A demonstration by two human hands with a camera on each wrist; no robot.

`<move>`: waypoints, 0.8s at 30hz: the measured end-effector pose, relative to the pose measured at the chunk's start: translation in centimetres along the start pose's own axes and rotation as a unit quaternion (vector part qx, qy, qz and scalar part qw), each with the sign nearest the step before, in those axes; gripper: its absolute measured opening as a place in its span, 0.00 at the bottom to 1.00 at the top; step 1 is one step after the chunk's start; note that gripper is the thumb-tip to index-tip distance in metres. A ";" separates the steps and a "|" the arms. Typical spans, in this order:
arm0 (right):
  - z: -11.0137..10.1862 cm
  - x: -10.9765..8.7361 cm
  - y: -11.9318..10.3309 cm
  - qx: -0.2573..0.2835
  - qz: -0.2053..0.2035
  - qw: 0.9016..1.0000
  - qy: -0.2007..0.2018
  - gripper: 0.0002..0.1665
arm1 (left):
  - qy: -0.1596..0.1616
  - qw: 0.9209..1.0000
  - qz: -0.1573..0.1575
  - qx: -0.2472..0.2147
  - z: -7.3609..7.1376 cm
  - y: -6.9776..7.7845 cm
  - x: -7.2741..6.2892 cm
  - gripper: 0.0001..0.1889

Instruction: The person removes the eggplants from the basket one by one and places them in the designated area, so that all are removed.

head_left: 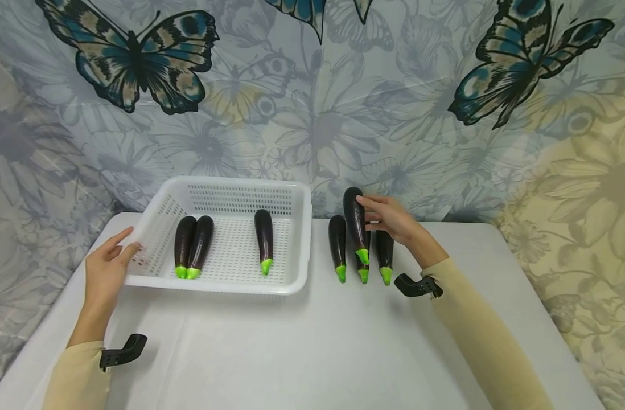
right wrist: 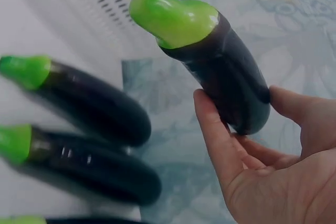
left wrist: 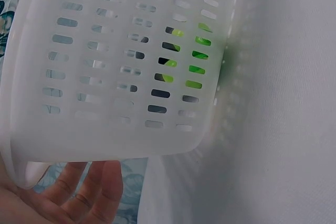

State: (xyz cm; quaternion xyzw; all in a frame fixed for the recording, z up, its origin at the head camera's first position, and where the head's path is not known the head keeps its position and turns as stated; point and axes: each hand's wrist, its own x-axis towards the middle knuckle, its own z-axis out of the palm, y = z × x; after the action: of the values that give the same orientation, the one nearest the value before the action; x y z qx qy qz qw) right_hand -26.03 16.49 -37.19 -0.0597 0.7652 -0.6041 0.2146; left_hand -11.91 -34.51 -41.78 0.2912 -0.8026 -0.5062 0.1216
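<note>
My right hand [head_left: 389, 219] pinches the upper end of a dark purple eggplant [head_left: 354, 219] between thumb and fingers, holding it above the table. In the right wrist view, this eggplant [right wrist: 228, 72] has its bright green stem end pointing away from the hand [right wrist: 294, 166]. Beneath it lie three more eggplants: one on the left [head_left: 337, 242], one mostly hidden, and one on the right [head_left: 386, 250]. On the left, my left hand [head_left: 105, 267] grips the rim of a white perforated plastic basket [head_left: 302, 239]. Inside are a pair of eggplants [head_left: 202, 242] and a single eggplant [head_left: 263, 236].
The white table [head_left: 302, 359] backs onto a hanging cloth [head_left: 323, 125] printed with butterflies and flowers. A black wrist mount [head_left: 123, 353] sits on the left sleeve, and another mount [head_left: 417, 285] on the right sleeve.
</note>
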 end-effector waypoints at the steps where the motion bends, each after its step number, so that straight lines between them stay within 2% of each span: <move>1: -0.3 -0.2 0.2 0.003 0.004 1.000 0.002 0.43 | 0.000 1.000 0.000 0.001 0.0 0.0 0.0 0.26; 7: -2.1 -1.2 1.4 -0.002 0.019 0.999 0.026 0.45 | 0.003 1.000 0.000 0.001 -0.1 -0.1 0.1 0.26; 14: -4.6 -2.2 3.3 -0.011 0.023 0.999 0.036 0.48 | 0.017 1.000 0.013 -0.009 0.1 -1.1 0.7 0.25; 18: -5.8 -2.9 4.4 -0.007 0.027 0.998 0.053 0.47 | 0.011 1.000 0.018 -0.010 0.2 -1.5 1.0 0.25; 24: -7.1 -3.8 5.7 0.002 0.028 0.998 0.056 0.45 | 0.010 1.000 0.028 0.000 0.0 -2.2 1.6 0.26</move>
State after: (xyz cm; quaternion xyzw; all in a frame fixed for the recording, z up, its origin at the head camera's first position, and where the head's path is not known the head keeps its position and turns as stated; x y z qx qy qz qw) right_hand -24.55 25.73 -40.38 -0.0038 0.7762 -0.6017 0.1882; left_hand -12.46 -36.15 -43.88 0.2734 -0.8090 -0.5002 0.1436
